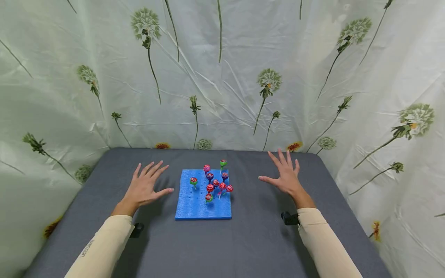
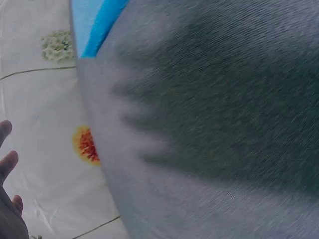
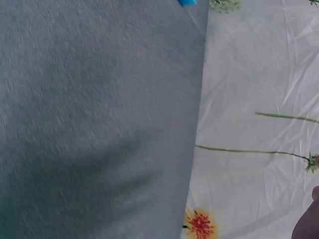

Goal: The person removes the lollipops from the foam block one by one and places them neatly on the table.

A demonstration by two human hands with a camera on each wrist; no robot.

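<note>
A blue foam board (image 1: 189, 206) lies on the grey table, with several wrapped lollipops standing in it by their sticks. Most cluster toward its right side, among them a red-topped lollipop (image 1: 222, 186) and a purple one (image 1: 209, 176); a green-and-red lollipop (image 1: 193, 180) stands apart on the left. My left hand (image 1: 147, 187) is spread above the table just left of the board, fingers straight and holding nothing. On the other side, farther from the board, my right hand (image 1: 286, 175) is spread too, its palm free. In the left wrist view only fingertips (image 2: 7, 164) show at the edge.
The grey table (image 1: 243, 247) reaches toward a white curtain (image 1: 236, 77) printed with dandelions, which hangs behind it and along both sides. A black wrist strap mount (image 1: 289, 218) sits at the right cuff, another (image 1: 137, 230) at the left.
</note>
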